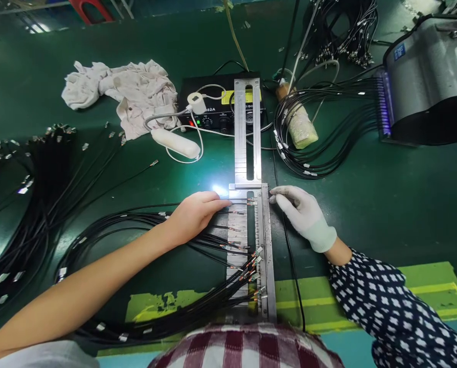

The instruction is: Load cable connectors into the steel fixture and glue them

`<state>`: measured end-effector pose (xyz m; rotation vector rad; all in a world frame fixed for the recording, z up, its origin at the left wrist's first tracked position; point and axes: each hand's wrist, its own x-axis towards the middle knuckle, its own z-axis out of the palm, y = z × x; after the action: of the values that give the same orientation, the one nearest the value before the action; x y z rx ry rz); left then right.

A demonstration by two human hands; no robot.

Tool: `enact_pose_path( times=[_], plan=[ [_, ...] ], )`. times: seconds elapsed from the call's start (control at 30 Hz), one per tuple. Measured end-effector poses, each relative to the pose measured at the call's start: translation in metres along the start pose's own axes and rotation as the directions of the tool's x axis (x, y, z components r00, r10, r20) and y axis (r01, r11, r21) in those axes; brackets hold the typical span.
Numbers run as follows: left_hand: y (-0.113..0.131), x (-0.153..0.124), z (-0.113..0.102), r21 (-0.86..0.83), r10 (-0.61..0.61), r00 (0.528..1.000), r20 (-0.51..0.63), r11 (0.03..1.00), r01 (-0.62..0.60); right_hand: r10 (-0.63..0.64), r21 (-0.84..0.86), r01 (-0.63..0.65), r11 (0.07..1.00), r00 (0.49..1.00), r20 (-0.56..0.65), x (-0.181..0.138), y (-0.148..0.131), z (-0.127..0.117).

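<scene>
the bare left hand (196,212) was laid flat, fingers stretched out together, on black cables (198,243) where they crossed onto a slotted metal fixture (269,255); nothing was gripped, the fingertips were only pressed on the topmost cables near their metal-tipped ends (251,202). the gloved right hand (303,212) was rested on the green table (366,204) just beside the fixture's right rail, its fingers narrowly curled and touching the rail's upper corner; whether anything small was pinched there could not be told. further cable ends were seen fanned into the fixture's comb lower down, towards the checked garment at the bottom edge. a long slotted metal bar (247,128) was set end-on above the fixture, reaching back over a black control box (213,99). a crumpled white cloth (124,94) was lying well to the left, a white handpiece (175,143) near it, and a grey machine (428,76) with looped cables at far right.
</scene>
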<state>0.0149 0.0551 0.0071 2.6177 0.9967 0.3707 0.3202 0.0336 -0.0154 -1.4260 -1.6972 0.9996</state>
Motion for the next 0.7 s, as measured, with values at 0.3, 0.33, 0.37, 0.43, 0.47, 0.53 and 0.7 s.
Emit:
enact_pose_path(
  times=[0.3, 0.33, 0.37, 0.43, 0.47, 0.53, 0.7],
  plan=[
    [-0.011, 0.003, 0.010, -0.075, 0.049, 0.999, 0.004, 0.996, -0.049, -0.013, -0.019, 0.013, 1.000, 1.000, 0.002, 0.001, -0.004, 0.000],
    [-0.011, 0.003, 0.011, -0.053, 0.067, 0.998, -0.001, 0.996, -0.067, -0.014, -0.021, 0.014, 1.000, 1.000, 0.002, 0.001, -0.004, 0.000],
    [-0.011, 0.002, 0.012, -0.012, 0.085, 0.996, -0.015, 0.996, -0.086, -0.014, -0.022, 0.014, 1.000, 1.000, 0.003, 0.001, -0.004, 0.000],
    [-0.008, 0.000, 0.015, 0.112, 0.101, 0.993, -0.061, 0.989, -0.093, -0.012, -0.020, 0.012, 1.000, 1.000, 0.005, 0.001, -0.003, -0.001],
    [-0.006, -0.002, 0.016, 0.178, 0.098, 0.992, -0.081, 0.981, -0.082, -0.011, -0.019, 0.011, 1.000, 1.000, 0.006, 0.001, -0.003, -0.001],
    [-0.001, -0.006, 0.018, 0.266, 0.079, 0.992, -0.094, 0.962, -0.051, -0.011, -0.015, 0.011, 1.000, 1.000, 0.012, 0.001, -0.003, 0.000],
    [0.009, -0.012, 0.015, 0.186, -0.023, 1.000, 0.008, 0.982, 0.021, -0.019, -0.018, 0.019, 1.000, 1.000, 0.004, 0.001, 0.000, 0.000]
  ],
)
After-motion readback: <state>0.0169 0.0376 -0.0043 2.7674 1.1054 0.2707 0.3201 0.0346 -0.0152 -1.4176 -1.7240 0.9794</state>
